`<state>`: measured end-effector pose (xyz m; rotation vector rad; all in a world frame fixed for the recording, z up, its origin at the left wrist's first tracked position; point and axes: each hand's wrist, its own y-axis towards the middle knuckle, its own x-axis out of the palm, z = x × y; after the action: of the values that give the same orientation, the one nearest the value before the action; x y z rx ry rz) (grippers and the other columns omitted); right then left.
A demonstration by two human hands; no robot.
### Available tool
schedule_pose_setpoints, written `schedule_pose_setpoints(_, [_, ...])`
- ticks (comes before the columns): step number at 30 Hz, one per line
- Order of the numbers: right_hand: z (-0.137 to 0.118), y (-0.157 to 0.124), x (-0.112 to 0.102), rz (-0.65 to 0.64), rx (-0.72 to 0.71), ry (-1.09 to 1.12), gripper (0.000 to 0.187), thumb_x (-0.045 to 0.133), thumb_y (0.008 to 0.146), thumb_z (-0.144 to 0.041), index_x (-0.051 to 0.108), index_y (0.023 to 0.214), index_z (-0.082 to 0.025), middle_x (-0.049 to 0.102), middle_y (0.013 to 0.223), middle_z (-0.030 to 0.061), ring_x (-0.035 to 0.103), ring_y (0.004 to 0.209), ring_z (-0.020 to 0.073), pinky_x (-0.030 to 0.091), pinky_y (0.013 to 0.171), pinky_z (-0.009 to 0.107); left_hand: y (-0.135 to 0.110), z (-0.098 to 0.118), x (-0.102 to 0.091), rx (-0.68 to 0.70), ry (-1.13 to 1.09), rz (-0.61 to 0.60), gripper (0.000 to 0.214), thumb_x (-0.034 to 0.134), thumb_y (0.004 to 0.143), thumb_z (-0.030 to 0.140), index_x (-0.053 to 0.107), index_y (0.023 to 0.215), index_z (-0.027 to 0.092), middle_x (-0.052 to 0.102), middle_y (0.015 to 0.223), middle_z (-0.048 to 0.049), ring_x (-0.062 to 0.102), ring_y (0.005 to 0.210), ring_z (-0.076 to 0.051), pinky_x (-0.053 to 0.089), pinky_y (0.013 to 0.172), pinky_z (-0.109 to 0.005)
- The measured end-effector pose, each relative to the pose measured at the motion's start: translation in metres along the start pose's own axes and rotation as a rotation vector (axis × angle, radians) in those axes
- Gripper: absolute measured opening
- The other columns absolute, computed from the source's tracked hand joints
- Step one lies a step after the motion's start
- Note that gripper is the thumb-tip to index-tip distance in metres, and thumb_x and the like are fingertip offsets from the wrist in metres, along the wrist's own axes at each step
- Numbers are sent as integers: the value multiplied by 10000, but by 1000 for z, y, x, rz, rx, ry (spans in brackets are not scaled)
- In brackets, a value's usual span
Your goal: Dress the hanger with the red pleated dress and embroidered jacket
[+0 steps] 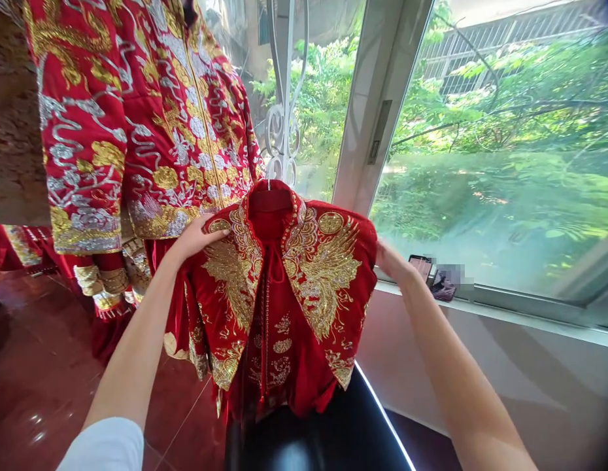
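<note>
Head view: one red jacket (316,288) in hand, between left hand (199,235) and right hand (389,260); it's the landmark for everything below. Long axis near vertical, collar up, hem down, front opening facing the wearer of the camera.

Left fingers: grasping the jacket's left-side shoulder, thumb flat on the front, the rest hidden behind. Right hand is against the opposite shoulder edge; fingers out of sight behind the fabric, can't tell if clenched.

Counts: 1 hanger hook (269,183) at the jacket's collar, 1 neck tie cord, 2 round gold medallions (one partly under the left thumb), 2 gold wing motifs, one per front panel.

Around the jacket: 1 larger red jacket (161,124) with gold and silver embroidery, behind and left. White scrollwork (286,98) behind its collar. Black glossy surface (294,445) below its hem. Right of it, window sill (529,320) carrying 2 small items: 1 phone (420,267), 1 blurred object (444,289).
</note>
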<state>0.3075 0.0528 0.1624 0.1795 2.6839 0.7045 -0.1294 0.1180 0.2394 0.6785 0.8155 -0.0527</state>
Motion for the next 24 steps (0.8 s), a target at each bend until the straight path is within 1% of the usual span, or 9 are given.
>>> schedule_pose_setpoints(2, [13, -5, -3, -33, 83, -76, 685, 204, 830, -741, 644, 1043, -262, 706, 825, 66, 640, 708, 233, 515, 656, 384, 4, -6, -6, 11, -126, -103, 720, 644, 667, 662, 611, 1204, 183, 679, 1179, -79, 634, 1028, -269, 500, 882, -333])
schedule_pose_setpoints(5, [-3, -24, -11, 13, 150, -303, 660, 297, 778, -795, 640, 682, -240, 616, 565, 57, 549, 541, 219, 448, 542, 366, 4, -7, -11, 1, -103, -111, 683, 655, 660, 660, 653, 1140, 175, 710, 1102, -73, 653, 971, -268, 511, 855, -336])
schedule_pose_setpoints(8, [-40, -51, -25, 372, 198, -718, 640, 400, 751, -784, 473, 450, -224, 422, 391, 43, 391, 421, 168, 314, 469, 337, -1, -3, -10, 30, -8, -65, 645, 630, 688, 663, 669, 1105, 173, 711, 1092, -76, 645, 986, -277, 486, 901, -360])
schedule_pose_setpoints(10, [-55, -71, -30, 734, 200, -946, 584, 434, 767, -740, 479, 488, -228, 440, 435, 66, 410, 461, 192, 282, 484, 349, -5, 1, -6, 41, 20, -34, 629, 610, 709, 660, 671, 1093, 165, 705, 1098, -86, 637, 996, -281, 475, 912, -373])
schedule_pose_setpoints(11, [-56, -79, -30, 825, 176, -985, 543, 454, 769, -714, 503, 530, -228, 478, 480, 83, 449, 503, 217, 292, 500, 359, -7, 2, -4, 41, 26, -14, 628, 603, 714, 661, 672, 1086, 159, 702, 1096, -93, 634, 994, -282, 475, 908, -376])
schedule_pose_setpoints(13, [-47, -91, -27, 678, 110, -882, 487, 505, 737, -692, 536, 584, -231, 536, 558, 93, 515, 582, 251, 346, 532, 371, -9, 3, -1, 29, 28, 23, 633, 592, 716, 666, 674, 1076, 151, 702, 1076, -101, 633, 973, -282, 483, 884, -376])
schedule_pose_setpoints(17, [-10, -100, -33, -18, 86, -372, 547, 608, 560, -778, 532, 582, -236, 580, 596, 46, 565, 594, 231, 466, 542, 363, -11, 3, 1, 20, 29, 41, 628, 596, 715, 658, 667, 1089, 158, 710, 1043, -91, 640, 917, -273, 489, 860, -379])
schedule_pose_setpoints(21, [10, -105, -52, -254, 227, -183, 510, 708, 583, -661, 627, 832, -223, 686, 801, 59, 649, 751, 267, 553, 665, 391, -7, 1, -4, 18, 46, 46, 644, 589, 716, 666, 657, 1100, 153, 711, 1041, -89, 634, 941, -285, 484, 864, -380])
schedule_pose_setpoints(24, [8, -110, -56, -269, 211, -420, 427, 638, 712, -574, 657, 966, -232, 705, 923, 90, 647, 869, 318, 535, 785, 469, -11, 2, -1, 18, 63, 51, 606, 587, 730, 648, 650, 1088, 164, 704, 1042, -87, 634, 945, -284, 487, 868, -383])
